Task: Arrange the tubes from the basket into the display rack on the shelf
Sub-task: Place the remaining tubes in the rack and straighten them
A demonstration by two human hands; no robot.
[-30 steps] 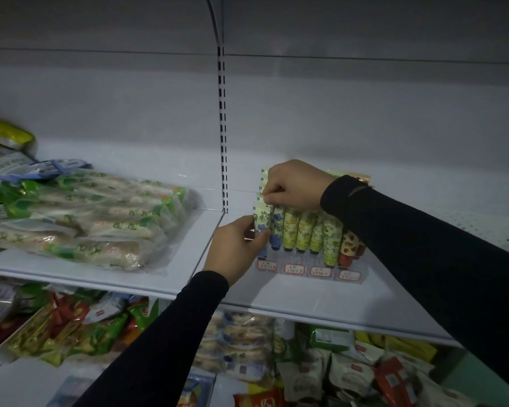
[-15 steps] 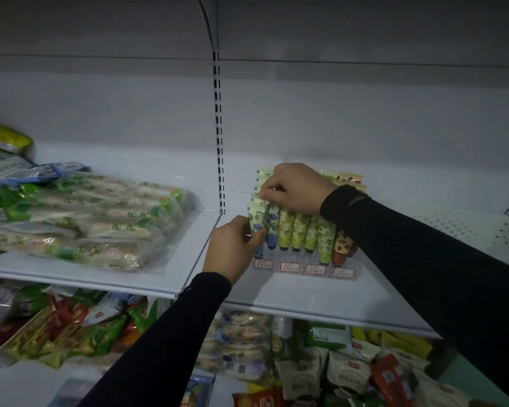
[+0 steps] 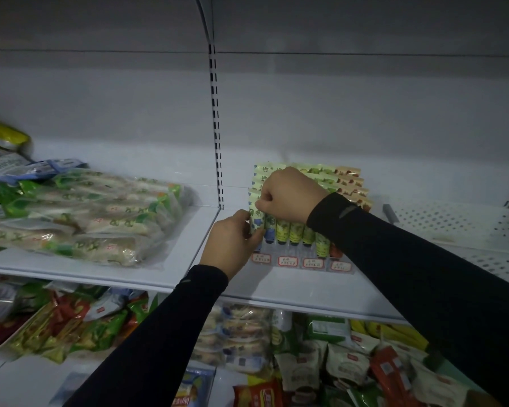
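Packets of green-and-white wrapped snacks (image 3: 80, 218) lie in a loose heap at the far left of the white shelf (image 3: 291, 286), with a yellow bag (image 3: 3, 139) and blue-white pouches (image 3: 39, 168) behind them. A slotted upright (image 3: 215, 127) runs down the back wall between that heap and the display rack (image 3: 303, 261). The left hand (image 3: 232, 242) comes up from below in a dark sleeve; its thumb and fingers (image 3: 257, 235) pinch the lower part of the blue-printed tube (image 3: 257, 221) at the rack's left front corner. The right hand (image 3: 288, 195) reaches in from the right, curled into a fist above the front row, its fingers clamped on the top edge of the same tube. That tube stands cap-down in the leftmost front slot, touching the green tubes (image 3: 294, 230) beside it. Further rows of tubes stand behind, their flat crimped ends stepped upward, turning from green to orange tubes (image 3: 350, 183) at the right end. Red-bordered price labels (image 3: 312, 262) line the rack's front. To the right lies a perforated white panel (image 3: 459, 221). On the shelf below, mixed snack bags (image 3: 335, 362) crowd together. The basket cannot be made out.
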